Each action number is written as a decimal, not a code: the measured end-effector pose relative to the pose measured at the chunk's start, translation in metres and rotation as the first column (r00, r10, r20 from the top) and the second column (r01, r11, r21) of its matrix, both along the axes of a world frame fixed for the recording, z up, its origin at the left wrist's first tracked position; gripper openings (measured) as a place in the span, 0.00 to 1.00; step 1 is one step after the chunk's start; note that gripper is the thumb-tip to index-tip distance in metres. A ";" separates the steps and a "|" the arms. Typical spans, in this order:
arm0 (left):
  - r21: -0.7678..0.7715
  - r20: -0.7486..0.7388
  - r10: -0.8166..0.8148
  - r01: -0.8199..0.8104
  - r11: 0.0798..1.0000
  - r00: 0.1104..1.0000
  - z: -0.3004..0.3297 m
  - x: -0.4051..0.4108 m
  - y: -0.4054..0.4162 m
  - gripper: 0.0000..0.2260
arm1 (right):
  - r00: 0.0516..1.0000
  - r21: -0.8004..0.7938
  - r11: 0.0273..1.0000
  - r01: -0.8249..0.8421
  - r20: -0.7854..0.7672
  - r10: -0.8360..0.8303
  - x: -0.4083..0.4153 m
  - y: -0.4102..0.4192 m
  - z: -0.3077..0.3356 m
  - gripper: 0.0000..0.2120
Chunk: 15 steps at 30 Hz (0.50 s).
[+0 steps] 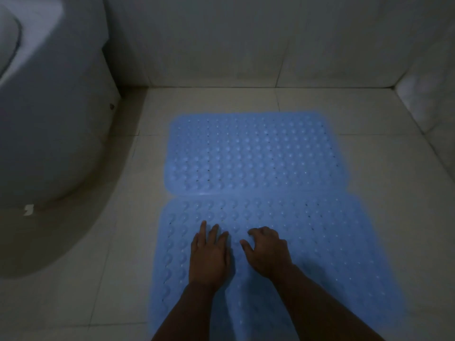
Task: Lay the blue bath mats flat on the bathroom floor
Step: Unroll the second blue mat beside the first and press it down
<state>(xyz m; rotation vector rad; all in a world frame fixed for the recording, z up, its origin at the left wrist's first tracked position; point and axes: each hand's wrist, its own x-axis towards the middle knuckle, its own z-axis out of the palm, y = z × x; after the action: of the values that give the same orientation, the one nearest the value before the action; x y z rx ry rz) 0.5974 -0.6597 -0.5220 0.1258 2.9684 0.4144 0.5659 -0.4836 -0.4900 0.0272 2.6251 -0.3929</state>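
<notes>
1. Where pale floor tiles (307,99) meet the tiled wall (221,45): two light-blue rubber bath mats, studded with rows of round bumps and small holes, lying flat one behind the other.
2. Far blue mat (251,153): flat on the tiles, short of the wall, its near edge touching or slightly overlapping the far edge of the near blue mat (332,242); cannot tell which.
3. Near mat: flat, running down to the bottom edge of view, partly covered by both forearms.
4. Left hand (209,257): palm down on the near mat, fingers straight and slightly spread, pressing on the bumps, gripping nothing.
5. Right hand (267,252): just beside the left, also on the near mat, fingers bent and fingertips touching the surface; thumb out toward the left hand. No fold of mat visible between fingers; holding nothing.
6. Left of both mats: rounded white ceramic toilet base (49,143), apart from the mats, with a darker stained band on the tiles along its foot.
7. Dim lighting; fine detail of mat edges blurred.
</notes>
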 end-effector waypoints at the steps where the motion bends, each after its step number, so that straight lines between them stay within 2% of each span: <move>1: -0.005 0.003 -0.024 0.024 1.000 1.000 0.015 0.001 0.003 0.21 | 0.999 0.018 1.000 0.021 0.041 -0.022 0.006 0.000 0.010 0.27; 3: -0.015 0.015 -0.077 0.078 0.997 0.997 0.055 0.009 0.007 0.20 | 0.986 0.060 0.997 0.043 0.159 -0.052 0.019 0.001 0.041 0.26; 7: -0.030 0.176 -0.068 0.075 0.997 0.982 0.151 0.022 0.002 0.22 | 0.947 0.100 0.992 0.072 0.305 -0.100 0.028 -0.007 0.123 0.26; 11: 0.004 0.319 -0.069 0.071 0.997 0.945 0.262 0.029 -0.012 0.22 | 0.937 0.093 0.995 0.025 0.343 -0.056 0.032 -0.025 0.237 0.26; 15: 0.095 0.516 -0.082 0.039 0.995 0.852 0.413 0.018 -0.028 0.22 | 0.897 0.028 0.999 0.027 0.441 -0.036 0.028 -0.035 0.375 0.28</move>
<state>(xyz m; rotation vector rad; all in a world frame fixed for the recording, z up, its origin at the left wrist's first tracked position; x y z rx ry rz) 0.6155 -0.6874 -0.1090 0.0961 2.4060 0.4728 0.5935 -0.5189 -0.1154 0.1490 2.1788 -0.3250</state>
